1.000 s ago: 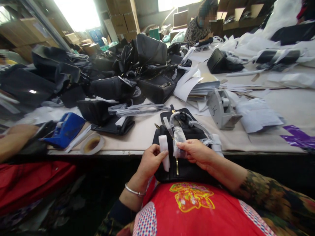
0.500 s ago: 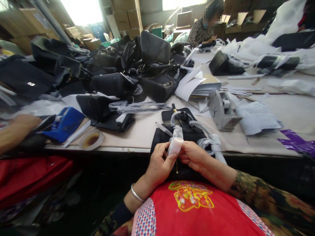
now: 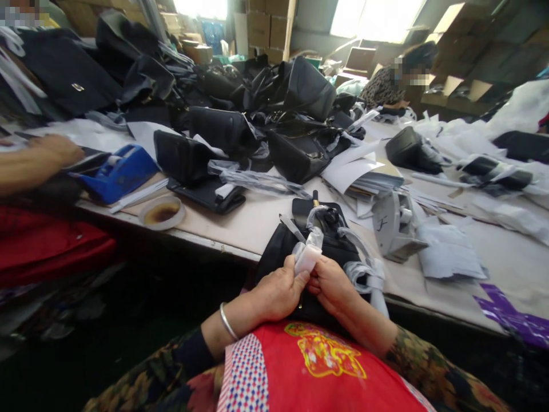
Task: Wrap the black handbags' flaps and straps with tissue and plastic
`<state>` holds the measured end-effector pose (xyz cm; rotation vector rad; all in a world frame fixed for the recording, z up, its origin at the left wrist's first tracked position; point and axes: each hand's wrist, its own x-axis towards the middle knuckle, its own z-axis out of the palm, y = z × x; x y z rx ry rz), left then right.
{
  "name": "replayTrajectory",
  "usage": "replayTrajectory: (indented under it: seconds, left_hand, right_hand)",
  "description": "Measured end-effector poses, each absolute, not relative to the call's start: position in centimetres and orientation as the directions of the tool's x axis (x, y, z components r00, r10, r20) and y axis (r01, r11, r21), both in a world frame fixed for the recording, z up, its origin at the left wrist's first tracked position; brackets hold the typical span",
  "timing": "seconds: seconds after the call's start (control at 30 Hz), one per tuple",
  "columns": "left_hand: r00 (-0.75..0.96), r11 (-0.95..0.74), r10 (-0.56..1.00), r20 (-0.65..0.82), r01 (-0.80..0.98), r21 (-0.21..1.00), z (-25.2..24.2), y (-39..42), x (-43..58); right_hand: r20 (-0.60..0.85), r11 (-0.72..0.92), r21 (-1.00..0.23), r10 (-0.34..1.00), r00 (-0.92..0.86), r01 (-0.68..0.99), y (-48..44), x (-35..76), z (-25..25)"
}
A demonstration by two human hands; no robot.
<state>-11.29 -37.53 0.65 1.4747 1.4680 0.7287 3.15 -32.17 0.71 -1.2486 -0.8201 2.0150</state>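
A black handbag (image 3: 274,243) lies at the table's front edge, right before me, its handle (image 3: 319,214) wrapped in clear plastic. Over the bag, my left hand (image 3: 283,289) is closed around a small roll of white wrapping (image 3: 307,258), thumb along its lower side. From the right, my right hand (image 3: 332,283) pinches the same wrapping, fingers curled at its end. What lies inside the roll is hidden. A coiled strap (image 3: 359,276) in white wrapping rests on the bag's right side.
Black bags (image 3: 300,149) are heaped at the back. A blue tape dispenser (image 3: 118,174) and a tape roll (image 3: 162,213) stand left, near a co-worker's hand (image 3: 55,150). On the right are a grey tape dispenser (image 3: 394,226), white sheets (image 3: 450,252) and purple tape (image 3: 510,317). Another person (image 3: 386,86) sits behind.
My view has turned, so the table now slants down to the right. Both hands stay on the white roll, which is tilted a little more. The co-worker's hand remains at the left.
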Motion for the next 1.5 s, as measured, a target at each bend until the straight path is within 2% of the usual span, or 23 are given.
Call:
replayTrajectory:
  seconds: [0.2, 0.33, 0.43, 0.57, 0.63, 0.77, 0.87, 0.97, 1.07, 1.17, 1.33, 1.4, 1.5]
  left_hand:
    - [0.178, 0.094, 0.973, -0.145, 0.265, 0.960, 0.4, -37.4, -11.7]
    - [0.205, 0.218, 0.947, -0.247, 0.153, 0.964, 0.7, -37.1, -11.7]
    - [0.174, 0.259, 0.938, -0.299, 0.218, 0.941, 0.9, -37.0, -11.7]
    - [0.133, 0.173, 0.958, -0.253, 0.434, 0.884, 1.1, -37.1, -11.3]
    - [0.120, 0.152, 0.958, -0.261, 0.561, 0.814, 1.0, -37.1, -10.8]
    - [0.088, 0.147, 0.952, -0.292, 0.705, 0.693, 0.9, -37.0, -9.9]
    - [0.140, 0.117, 0.953, -0.271, 0.653, 0.748, 0.8, -37.0, -10.3]
    - [0.249, 0.106, 0.940, -0.234, 0.438, 0.893, 0.5, -37.0, -11.2]
    - [0.245, 0.150, 0.945, -0.215, 0.260, 0.954, 0.1, -37.0, -11.4]
    - [0.166, 0.157, 0.962, -0.214, 0.303, 0.940, -0.4, -36.6, -10.9]
    - [0.124, 0.121, 0.972, -0.198, 0.456, 0.881, -1.7, -35.7, -10.6]
    - [0.074, 0.116, 0.982, -0.172, 0.482, 0.868, -2.3, -35.4, -10.6]
    - [0.022, 0.130, 0.987, -0.160, 0.474, 0.871, -2.8, -35.1, -10.8]
  right_hand:
    - [-0.466, -0.589, -0.767, 0.784, -0.410, -0.254, -32.4, 3.1, 0.1]
    - [-0.469, -0.602, -0.766, 0.763, -0.445, -0.225, -32.3, 3.2, 0.0]
    - [-0.472, -0.630, -0.744, 0.731, -0.492, -0.223, -32.1, 3.9, 0.8]
    - [-0.478, -0.677, -0.716, 0.653, -0.587, -0.170, -32.0, 5.2, 2.0]
    - [-0.519, -0.657, -0.747, 0.669, -0.532, -0.097, -32.1, 5.3, 1.9]
    - [-0.580, -0.593, -0.805, 0.775, -0.252, 0.031, -32.4, 4.0, 0.5]
    - [-0.570, -0.575, -0.818, 0.810, -0.136, 0.001, -32.5, 2.9, -0.3]
    - [-0.542, -0.550, -0.834, 0.832, -0.120, -0.049, -32.6, 2.3, -0.3]
    - [-0.505, -0.521, -0.848, 0.850, -0.148, -0.098, -32.7, 1.9, 0.1]
    - [-0.485, -0.502, -0.855, 0.862, -0.145, -0.128, -32.6, 1.4, 0.4]
    - [-0.501, -0.513, -0.855, 0.855, -0.136, -0.073, -31.9, 1.7, 1.3]
    - [-0.476, -0.482, -0.876, 0.869, -0.132, -0.019, -31.8, 2.3, 2.1]
    - [-0.399, -0.368, -0.914, 0.893, -0.208, 0.170, -31.8, 3.7, 3.6]
